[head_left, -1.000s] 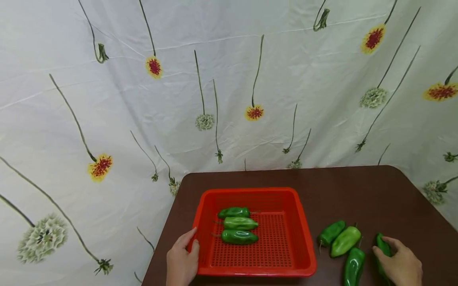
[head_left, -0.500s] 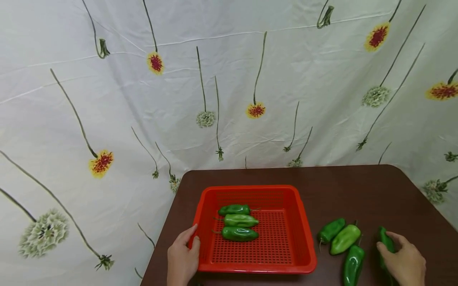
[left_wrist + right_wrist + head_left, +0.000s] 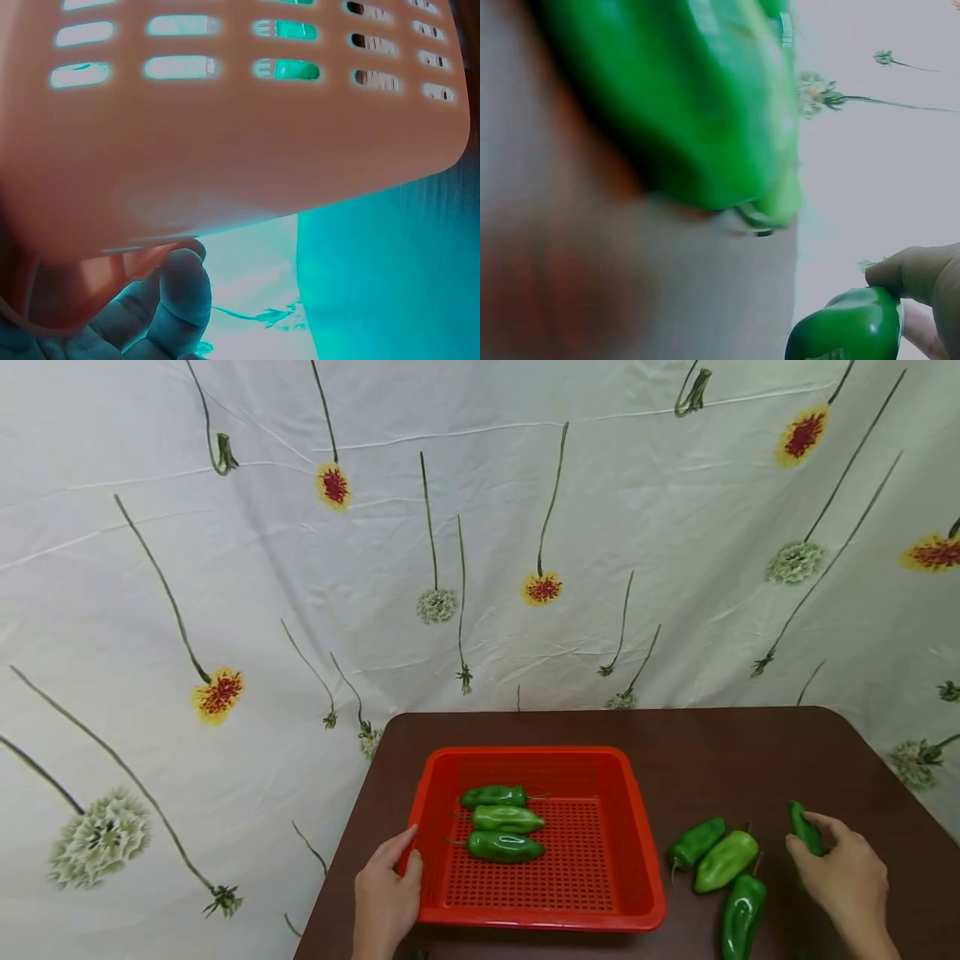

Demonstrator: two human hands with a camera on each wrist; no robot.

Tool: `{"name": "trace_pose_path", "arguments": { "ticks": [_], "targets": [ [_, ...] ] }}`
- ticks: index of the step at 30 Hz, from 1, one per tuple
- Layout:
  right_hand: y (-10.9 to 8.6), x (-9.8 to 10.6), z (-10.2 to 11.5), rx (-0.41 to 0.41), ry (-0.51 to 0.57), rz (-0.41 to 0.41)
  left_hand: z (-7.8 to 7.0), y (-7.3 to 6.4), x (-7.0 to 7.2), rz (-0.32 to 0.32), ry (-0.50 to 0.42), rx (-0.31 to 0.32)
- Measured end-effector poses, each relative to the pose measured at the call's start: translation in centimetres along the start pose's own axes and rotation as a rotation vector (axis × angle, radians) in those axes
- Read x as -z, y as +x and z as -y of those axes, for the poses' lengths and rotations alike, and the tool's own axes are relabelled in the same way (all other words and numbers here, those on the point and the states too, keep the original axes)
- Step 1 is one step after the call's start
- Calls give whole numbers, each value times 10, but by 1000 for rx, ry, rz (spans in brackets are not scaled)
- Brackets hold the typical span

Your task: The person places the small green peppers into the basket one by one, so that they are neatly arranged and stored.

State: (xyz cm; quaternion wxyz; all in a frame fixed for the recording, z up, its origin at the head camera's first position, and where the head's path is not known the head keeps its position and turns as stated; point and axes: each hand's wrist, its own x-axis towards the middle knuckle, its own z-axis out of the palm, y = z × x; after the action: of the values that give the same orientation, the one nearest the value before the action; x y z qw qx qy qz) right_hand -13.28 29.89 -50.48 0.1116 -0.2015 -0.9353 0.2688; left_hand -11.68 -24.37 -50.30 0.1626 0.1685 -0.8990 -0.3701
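Observation:
My left hand holds the left rim of a red plastic basket. In the left wrist view, the curled fingers sit at the rim, below the slotted wall. Three green peppers lie side by side in the basket's left half; the nearest green pepper is the darkest and glossiest. On the right, my right hand pinches another green pepper between thumb and fingers. The right wrist view shows this held pepper low at the right, with the fingertips at its end.
Three more green peppers lie on the dark brown table between basket and right hand: a dark one, a lighter one and a long one nearest me. Behind the table hangs a white flower-print cloth.
My right hand has lifted its pepper and moved slightly away from me. The left hand stays on the basket rim, and the peppers in the basket lie as before. The camera view has shifted slightly.

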Motion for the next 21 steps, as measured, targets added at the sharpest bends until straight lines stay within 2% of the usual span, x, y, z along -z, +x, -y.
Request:
{"name": "trace_pose_path", "arguments": {
  "ticks": [5, 12, 21],
  "targets": [
    [8, 7, 12, 88, 3, -67, 0, 1, 0, 10, 0, 13],
    [15, 14, 26, 169, -4, -125, -1, 2, -4, -2, -5, -2],
    [21, 18, 62, 258, 28, -171, 0, 2, -3, 20, -7, 29]
  ]
}}
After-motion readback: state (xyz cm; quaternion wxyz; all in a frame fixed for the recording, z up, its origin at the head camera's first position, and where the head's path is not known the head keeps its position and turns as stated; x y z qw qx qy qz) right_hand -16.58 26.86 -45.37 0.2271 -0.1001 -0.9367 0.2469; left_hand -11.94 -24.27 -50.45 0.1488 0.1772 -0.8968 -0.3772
